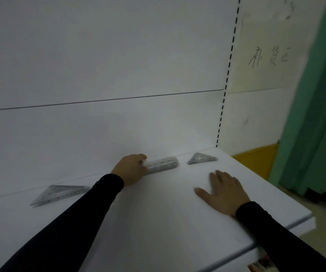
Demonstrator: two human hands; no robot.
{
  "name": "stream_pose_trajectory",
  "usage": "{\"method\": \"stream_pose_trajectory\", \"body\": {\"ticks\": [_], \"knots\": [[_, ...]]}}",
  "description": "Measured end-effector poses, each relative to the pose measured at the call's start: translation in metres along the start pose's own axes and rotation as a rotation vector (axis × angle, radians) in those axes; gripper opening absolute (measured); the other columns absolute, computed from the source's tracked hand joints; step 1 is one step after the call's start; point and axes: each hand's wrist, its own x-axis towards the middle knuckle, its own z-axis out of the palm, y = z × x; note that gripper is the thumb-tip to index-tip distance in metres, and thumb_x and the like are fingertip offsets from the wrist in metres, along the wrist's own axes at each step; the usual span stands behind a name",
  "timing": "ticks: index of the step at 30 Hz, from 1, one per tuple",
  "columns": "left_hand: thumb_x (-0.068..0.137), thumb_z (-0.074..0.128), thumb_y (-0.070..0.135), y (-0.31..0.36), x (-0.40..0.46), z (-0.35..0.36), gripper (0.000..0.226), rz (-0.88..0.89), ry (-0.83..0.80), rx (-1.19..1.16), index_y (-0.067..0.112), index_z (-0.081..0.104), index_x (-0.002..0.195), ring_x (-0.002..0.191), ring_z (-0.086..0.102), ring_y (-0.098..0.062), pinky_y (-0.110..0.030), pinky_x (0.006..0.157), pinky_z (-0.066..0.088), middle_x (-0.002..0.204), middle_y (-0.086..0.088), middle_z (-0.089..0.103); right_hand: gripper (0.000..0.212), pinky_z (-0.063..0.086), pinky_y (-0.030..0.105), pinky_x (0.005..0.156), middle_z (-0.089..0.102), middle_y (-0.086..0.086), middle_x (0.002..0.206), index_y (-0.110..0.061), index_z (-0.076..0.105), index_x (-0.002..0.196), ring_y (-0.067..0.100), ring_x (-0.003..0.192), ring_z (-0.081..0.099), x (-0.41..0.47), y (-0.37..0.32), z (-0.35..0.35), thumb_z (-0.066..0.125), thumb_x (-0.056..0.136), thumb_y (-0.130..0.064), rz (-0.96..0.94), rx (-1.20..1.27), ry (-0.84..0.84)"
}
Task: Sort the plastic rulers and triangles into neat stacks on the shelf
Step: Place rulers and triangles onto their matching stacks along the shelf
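Note:
A stack of clear straight rulers (163, 163) lies near the back of the white shelf (158, 222). My left hand (131, 168) grips the stack's left end, fingers curled over it. A stack of small clear triangles (202, 158) sits just right of the rulers, close to the back wall. A stack of larger clear triangles (59, 194) lies at the left, partly hidden behind my left sleeve. My right hand (224, 190) rests flat on the bare shelf, fingers straight, holding nothing, in front of the small triangles.
The white back panel (119, 75) rises right behind the stacks. A slotted upright (226, 89) marks the shelf's right end. Beyond the right edge are a yellow surface (256, 161) and a green curtain (315, 114). A colourful item (260, 265) shows below the shelf's front edge.

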Motion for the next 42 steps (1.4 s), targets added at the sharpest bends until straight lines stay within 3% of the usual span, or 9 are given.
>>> {"method": "stream_pose_trajectory", "body": {"ticks": [10, 15, 18, 21, 25, 30, 33, 36, 42], "knots": [[0.096, 0.048, 0.029, -0.006, -0.001, 0.002, 0.046, 0.046, -0.044, 0.041, 0.016, 0.042, 0.139, 0.121, 0.047, -0.024, -0.027, 0.1, 0.033, 0.134, -0.008, 0.051, 0.085, 0.019, 0.039, 0.113, 0.029, 0.007, 0.149, -0.017, 0.035, 0.135, 0.023, 0.138, 0.025, -0.004, -0.003, -0.004, 0.027, 0.078, -0.08, -0.003, 0.005, 0.03], [0.095, 0.049, 0.035, -0.014, -0.019, -0.014, 0.045, 0.059, 0.069, 0.011, 0.019, 0.044, 0.138, 0.121, 0.047, -0.019, -0.024, 0.098, 0.031, 0.134, -0.002, 0.051, 0.087, 0.024, 0.034, 0.114, 0.029, 0.006, 0.151, -0.016, 0.038, 0.138, 0.021, 0.138, 0.029, -0.005, -0.001, -0.012, 0.037, 0.077, -0.078, -0.003, 0.115, 0.051], [0.095, 0.047, 0.039, -0.026, -0.043, -0.028, 0.046, 0.029, 0.135, 0.02, 0.018, 0.047, 0.136, 0.124, 0.046, -0.019, -0.025, 0.102, 0.031, 0.136, -0.001, 0.05, 0.079, 0.027, 0.025, 0.109, 0.034, 0.0, 0.148, -0.018, 0.041, 0.139, 0.015, 0.134, 0.035, -0.006, -0.011, -0.02, 0.042, 0.081, -0.07, -0.126, 0.174, 0.172], [0.094, 0.044, 0.045, -0.033, -0.075, -0.037, 0.047, -0.02, 0.215, 0.007, 0.019, 0.05, 0.134, 0.125, 0.046, -0.017, -0.023, 0.102, 0.031, 0.136, 0.0, 0.052, 0.073, 0.02, 0.019, 0.109, 0.031, -0.003, 0.149, -0.02, 0.037, 0.142, 0.01, 0.137, 0.029, -0.004, -0.034, -0.03, 0.047, 0.084, -0.063, -0.344, 0.233, 0.168], [0.093, 0.04, 0.052, -0.043, -0.129, -0.054, 0.051, -0.142, 0.287, 0.019, 0.021, 0.053, 0.132, 0.126, 0.043, -0.012, -0.019, 0.099, 0.031, 0.135, 0.005, 0.051, 0.075, 0.015, 0.018, 0.111, 0.022, -0.005, 0.154, -0.021, 0.027, 0.146, 0.008, 0.141, 0.019, 0.0, -0.082, -0.031, 0.044, 0.086, -0.062, -0.622, 0.305, 0.09], [0.078, 0.019, 0.073, -0.074, -0.222, -0.08, 0.082, -0.324, 0.298, 0.191, 0.021, 0.051, 0.133, 0.127, 0.041, -0.011, -0.017, 0.1, 0.025, 0.134, 0.005, 0.052, 0.079, 0.016, 0.024, 0.113, 0.024, -0.003, 0.154, -0.022, 0.028, 0.145, 0.011, 0.142, 0.019, -0.006, -0.164, -0.023, 0.039, 0.083, -0.069, -0.88, 0.326, 0.059], [0.077, 0.015, 0.076, -0.09, -0.282, -0.1, 0.087, -0.427, 0.306, 0.265, 0.022, 0.047, 0.137, 0.13, 0.038, -0.011, -0.018, 0.102, 0.024, 0.138, 0.005, 0.049, 0.073, 0.009, 0.019, 0.11, 0.022, -0.006, 0.154, -0.023, 0.026, 0.146, 0.008, 0.142, 0.016, -0.025, -0.217, -0.021, 0.043, 0.087, -0.062, -0.995, 0.351, 0.065], [0.078, 0.014, 0.076, -0.111, -0.336, -0.119, 0.086, -0.509, 0.35, 0.289, 0.022, 0.047, 0.137, 0.13, 0.038, -0.013, -0.019, 0.102, 0.023, 0.139, 0.004, 0.049, 0.069, 0.001, 0.013, 0.112, 0.025, -0.018, 0.148, -0.028, 0.029, 0.144, -0.007, 0.138, 0.011, -0.053, -0.265, -0.019, 0.043, 0.086, -0.063, -1.12, 0.409, 0.032], [0.079, 0.015, 0.075, -0.163, -0.431, -0.148, 0.086, -0.586, 0.435, 0.289, 0.02, 0.048, 0.137, 0.128, 0.042, -0.016, -0.02, 0.1, 0.025, 0.138, 0.0, 0.05, 0.078, 0.009, 0.018, 0.111, 0.019, -0.006, 0.156, -0.024, 0.024, 0.147, 0.007, 0.143, 0.013, -0.111, -0.364, -0.006, 0.038, 0.084, -0.067, -1.162, 0.381, -0.043]]}}
